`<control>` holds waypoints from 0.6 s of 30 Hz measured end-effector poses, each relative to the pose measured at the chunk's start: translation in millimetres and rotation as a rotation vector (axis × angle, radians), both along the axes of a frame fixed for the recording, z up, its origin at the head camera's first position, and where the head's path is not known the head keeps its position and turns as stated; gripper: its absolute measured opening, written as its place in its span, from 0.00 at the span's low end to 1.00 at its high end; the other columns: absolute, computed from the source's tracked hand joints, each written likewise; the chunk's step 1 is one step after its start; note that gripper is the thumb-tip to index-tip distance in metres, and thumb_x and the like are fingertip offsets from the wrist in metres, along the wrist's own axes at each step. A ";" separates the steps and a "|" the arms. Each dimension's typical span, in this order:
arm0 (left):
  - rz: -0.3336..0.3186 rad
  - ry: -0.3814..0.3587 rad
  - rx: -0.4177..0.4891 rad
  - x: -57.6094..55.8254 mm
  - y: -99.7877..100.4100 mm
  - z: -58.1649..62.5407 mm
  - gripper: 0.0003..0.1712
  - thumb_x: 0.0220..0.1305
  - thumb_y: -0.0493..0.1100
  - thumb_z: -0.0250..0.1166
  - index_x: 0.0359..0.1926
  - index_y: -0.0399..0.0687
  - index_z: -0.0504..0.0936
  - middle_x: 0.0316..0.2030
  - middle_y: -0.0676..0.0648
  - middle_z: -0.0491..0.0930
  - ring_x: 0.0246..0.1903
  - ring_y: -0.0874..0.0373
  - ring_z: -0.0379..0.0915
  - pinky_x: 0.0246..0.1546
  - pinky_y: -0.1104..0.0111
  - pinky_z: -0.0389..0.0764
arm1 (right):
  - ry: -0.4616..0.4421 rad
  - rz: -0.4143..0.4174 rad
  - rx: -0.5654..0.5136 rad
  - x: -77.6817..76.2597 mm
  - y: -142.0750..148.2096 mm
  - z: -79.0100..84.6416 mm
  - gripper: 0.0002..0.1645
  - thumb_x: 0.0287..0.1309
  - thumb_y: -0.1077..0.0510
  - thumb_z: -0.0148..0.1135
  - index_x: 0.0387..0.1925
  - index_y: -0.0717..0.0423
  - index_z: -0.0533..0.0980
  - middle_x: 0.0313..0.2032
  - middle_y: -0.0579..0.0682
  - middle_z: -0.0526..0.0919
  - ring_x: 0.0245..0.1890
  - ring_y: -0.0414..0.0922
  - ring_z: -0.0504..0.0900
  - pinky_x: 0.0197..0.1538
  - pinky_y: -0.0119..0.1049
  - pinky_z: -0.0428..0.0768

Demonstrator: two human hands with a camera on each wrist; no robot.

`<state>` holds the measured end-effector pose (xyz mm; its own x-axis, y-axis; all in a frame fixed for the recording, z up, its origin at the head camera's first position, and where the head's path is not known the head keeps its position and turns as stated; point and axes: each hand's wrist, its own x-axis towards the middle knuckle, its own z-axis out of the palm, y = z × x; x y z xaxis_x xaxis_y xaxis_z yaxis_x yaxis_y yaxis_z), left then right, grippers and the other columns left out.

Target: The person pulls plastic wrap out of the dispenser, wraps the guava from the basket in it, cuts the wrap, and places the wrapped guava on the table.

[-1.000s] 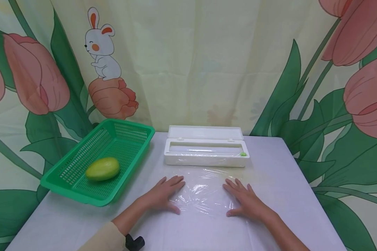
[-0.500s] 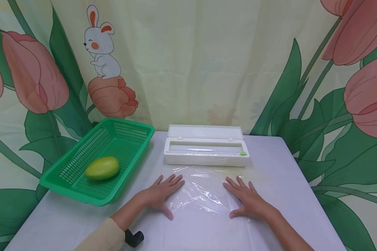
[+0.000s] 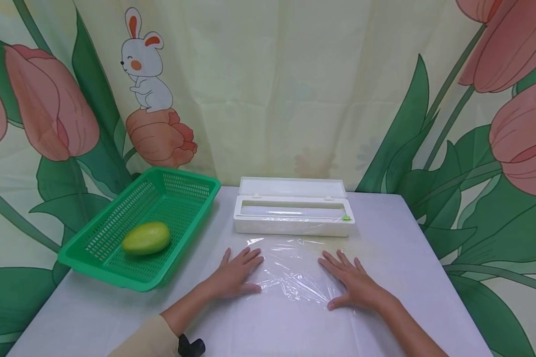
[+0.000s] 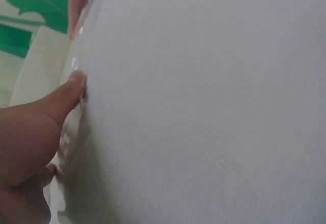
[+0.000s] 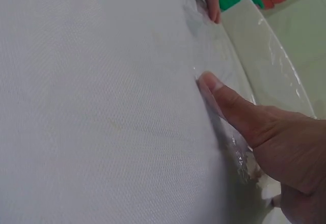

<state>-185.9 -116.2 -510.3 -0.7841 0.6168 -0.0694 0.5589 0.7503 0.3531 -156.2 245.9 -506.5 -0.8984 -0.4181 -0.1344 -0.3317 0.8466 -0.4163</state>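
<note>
A sheet of clear cling film [image 3: 290, 277] lies wrinkled and shiny on the white-covered table, running out from the front of a white cling film dispenser [image 3: 292, 227]. The dispenser's lid stands raised, and a film roll [image 3: 290, 211] shows inside. On the sheet's left edge rests my left hand [image 3: 233, 277], fingers spread. My right hand [image 3: 355, 283] presses the right edge, its fingers also straight and apart. In the left wrist view the left thumb [image 4: 71, 89] touches the film's near edge; the right wrist view has the right thumb [image 5: 224, 96] on film likewise.
To the left stands a green plastic basket [image 3: 187, 238] with one yellow-green oval fruit [image 3: 146, 238] in it. A small green slider [image 3: 346, 218] sits at the dispenser's right end. Behind the table hangs a curtain [image 3: 268, 89] printed with tulips and a rabbit.
The left thumb has swung outward and then back in towards the film. The right hand has shifted very slightly, and the film's creases have changed shape.
</note>
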 end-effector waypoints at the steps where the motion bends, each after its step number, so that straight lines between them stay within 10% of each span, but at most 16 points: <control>1: 0.000 0.010 -0.013 1.0 0.8 0.9 0.46 0.59 0.68 0.60 0.73 0.53 0.60 0.75 0.49 0.55 0.75 0.44 0.45 0.67 0.31 0.41 | -0.003 -0.001 0.000 0.1 0.0 0.4 0.70 0.26 0.25 0.72 0.73 0.41 0.56 0.76 0.49 0.52 0.76 0.63 0.42 0.68 0.72 0.39; 18: -0.107 0.001 -0.128 -2.1 -10.7 6.9 0.62 0.46 0.75 0.64 0.76 0.57 0.49 0.77 0.51 0.46 0.76 0.46 0.42 0.68 0.32 0.39 | -0.017 0.010 0.050 2.2 3.9 4.7 0.70 0.29 0.24 0.71 0.74 0.41 0.54 0.76 0.50 0.49 0.75 0.64 0.41 0.68 0.73 0.39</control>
<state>-188.0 -126.9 -503.5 -0.7146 0.6828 -0.1519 0.6382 0.7253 0.2581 -154.0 249.8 -501.8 -0.8916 -0.4195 -0.1704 -0.3337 0.8631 -0.3791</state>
